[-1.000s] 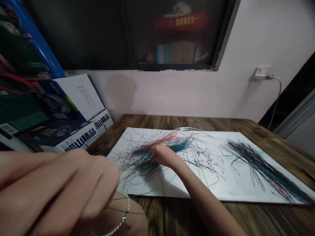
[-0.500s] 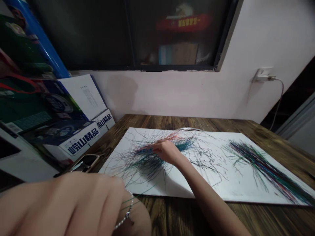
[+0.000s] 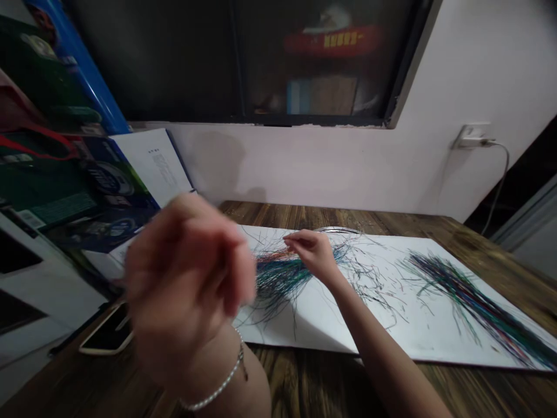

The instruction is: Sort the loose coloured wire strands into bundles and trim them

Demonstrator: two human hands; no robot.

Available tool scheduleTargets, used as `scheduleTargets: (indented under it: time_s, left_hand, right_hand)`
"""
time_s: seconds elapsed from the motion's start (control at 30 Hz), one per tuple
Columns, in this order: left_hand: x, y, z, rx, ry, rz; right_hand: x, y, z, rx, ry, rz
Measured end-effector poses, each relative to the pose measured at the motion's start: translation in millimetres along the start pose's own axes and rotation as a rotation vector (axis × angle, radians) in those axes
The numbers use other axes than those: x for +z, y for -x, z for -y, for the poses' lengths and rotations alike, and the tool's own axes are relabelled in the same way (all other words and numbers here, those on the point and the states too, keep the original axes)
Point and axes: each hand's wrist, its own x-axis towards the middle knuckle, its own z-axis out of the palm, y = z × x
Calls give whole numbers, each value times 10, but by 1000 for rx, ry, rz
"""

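Observation:
My left hand (image 3: 187,273) is raised close to the camera, blurred, with its fingers curled in; what it holds, if anything, cannot be made out. A beaded bracelet (image 3: 217,392) circles that wrist. Over a loose pile of thin coloured wire-like strands (image 3: 278,281), mostly blue, green and orange, hovers my right hand (image 3: 311,249). Its thumb and fingertips are drawn together in a pinch, and anything between them is too small to see. The strands lie on a white board (image 3: 322,334). My left hand hides the board's left end.
A tidier bundle of dark, green and red strands (image 3: 470,302) lies on the right of the board, with short scraps (image 3: 374,284) between. A phone (image 3: 107,334) rests on the wooden table (image 3: 300,377) at left. Boxes (image 3: 152,168) stand behind it. A charger (image 3: 474,141) is plugged into the wall.
My left hand has risen from the lower left and turned, its fingers now curled toward the camera. My right hand has shifted slightly right and up over the pile. The phone has come into fuller view.

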Motion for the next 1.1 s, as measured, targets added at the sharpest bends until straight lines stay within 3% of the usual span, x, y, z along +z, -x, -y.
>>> scheduleTargets:
  time_s: [0.1,0.17,0.27,0.33,0.4,0.57,0.73,0.87,1.1]
  left_hand:
    - [209,-169,-155,198,447,-14]
    - [396,-275,-122,205,568,50]
    - [697,-411,-5,142,413,181]
    - [848,-459,50,139,346,320]
    - [932,-467,69,154,346,385]
    - [955,-420,34,213,321,454]
    - [944,-427,28,214,275,415]
    - [908,-505,148,165,227,285]
    - [866,-644,439,87,215,129]
  right_hand:
    - [-93,-20,85,16,-103,-125]
    - [-179,-33,154,13,-143,-219]
    - [-305,-50,259,2,-170,-334]
    - [-368,-57,309,2,-178,-356]
    - [-408,-60,335,4,-186,-342]
    - [-446,-49,340,-5,-189,-289]
    - [-465,-49,346,-1,-112,-256]
    - [-439,-80,255,84,19,-83]
    - [-156,57,-53,133,268,576]
